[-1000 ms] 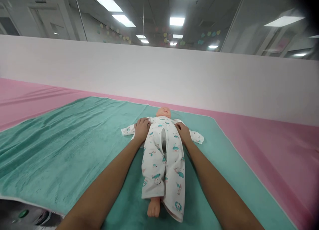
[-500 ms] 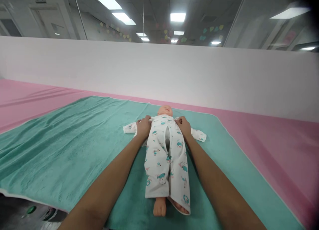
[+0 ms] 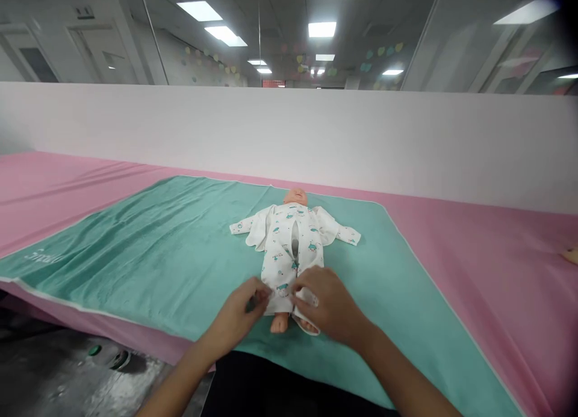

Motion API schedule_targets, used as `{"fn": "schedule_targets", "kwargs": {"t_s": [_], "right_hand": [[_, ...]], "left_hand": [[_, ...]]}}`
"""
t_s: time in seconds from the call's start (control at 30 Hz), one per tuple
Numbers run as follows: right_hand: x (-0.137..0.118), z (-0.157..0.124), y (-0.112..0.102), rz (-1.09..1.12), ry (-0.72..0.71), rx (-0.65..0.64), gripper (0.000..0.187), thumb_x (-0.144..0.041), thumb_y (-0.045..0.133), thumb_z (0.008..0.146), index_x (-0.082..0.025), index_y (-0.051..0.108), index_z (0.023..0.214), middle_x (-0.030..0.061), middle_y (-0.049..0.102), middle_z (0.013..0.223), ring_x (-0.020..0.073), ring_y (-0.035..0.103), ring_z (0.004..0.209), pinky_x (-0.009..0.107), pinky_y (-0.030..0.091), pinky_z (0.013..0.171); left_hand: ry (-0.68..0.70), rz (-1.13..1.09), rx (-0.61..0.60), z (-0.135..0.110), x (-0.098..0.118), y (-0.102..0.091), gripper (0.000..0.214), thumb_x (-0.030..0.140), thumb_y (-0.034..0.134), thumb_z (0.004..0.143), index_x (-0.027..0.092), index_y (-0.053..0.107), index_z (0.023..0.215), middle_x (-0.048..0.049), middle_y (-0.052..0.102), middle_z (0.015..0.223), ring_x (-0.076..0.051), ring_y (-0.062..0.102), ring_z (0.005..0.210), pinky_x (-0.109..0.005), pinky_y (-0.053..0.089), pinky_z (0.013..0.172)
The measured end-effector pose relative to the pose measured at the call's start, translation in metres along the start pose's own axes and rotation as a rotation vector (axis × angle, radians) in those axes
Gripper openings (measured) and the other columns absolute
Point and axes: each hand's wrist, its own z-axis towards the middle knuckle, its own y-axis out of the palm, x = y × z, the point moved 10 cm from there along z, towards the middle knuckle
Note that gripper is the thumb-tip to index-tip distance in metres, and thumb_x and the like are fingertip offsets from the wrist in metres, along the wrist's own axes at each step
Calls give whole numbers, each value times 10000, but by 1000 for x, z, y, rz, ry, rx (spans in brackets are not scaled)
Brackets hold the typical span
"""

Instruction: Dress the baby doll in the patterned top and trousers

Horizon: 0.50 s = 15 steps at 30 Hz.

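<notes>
A baby doll [image 3: 295,196] lies face up, its head at the far end and its bare feet toward me. It wears a white baby outfit [image 3: 277,248] with teal prints, a long slit down the front middle and pale flaps at both shoulders. My left hand [image 3: 244,308] is curled at the outer edge of one trouser leg, thumb and finger pinched at the fabric. Across the lower legs, my right hand [image 3: 329,302] pinches cloth near the inner seam; white fabric shows between its fingers. That hand partly hides the other trouser leg.
Under the doll a green blanket [image 3: 189,242] covers part of a pink padded surface [image 3: 474,272]. A white low wall [image 3: 271,134] with glass above runs behind. On the floor at lower left lies a bottle with a green cap [image 3: 106,355]. Dark clothing [image 3: 289,387] shows at the bottom edge.
Both hands have moved from the doll's shoulders down to its lower trouser legs, toward me. The shoulder flaps now show uncovered. The view has pulled back, showing more floor.
</notes>
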Motion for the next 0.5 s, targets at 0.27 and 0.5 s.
{"fn": "schedule_targets", "kwargs": {"t_s": [0.27,0.5], "right_hand": [[-24,-26,56,-300,39,-71,124,-115,452,777,-182,529,847,62,581,866,214,480,848,376,311,774],[-45,-39,39,-107,52,63,92,-110,494,710,-182,438,725,2,533,752,152,462,760,316,332,768]], "left_hand": [[53,114,55,-42,16,22,394,107,572,677,225,473,1040,-45,471,1065,-184,456,1004,-334,394,873],[79,89,142,-44,35,16,102,120,465,755,197,443,819,-20,464,866,-152,465,815,-288,409,726]]}}
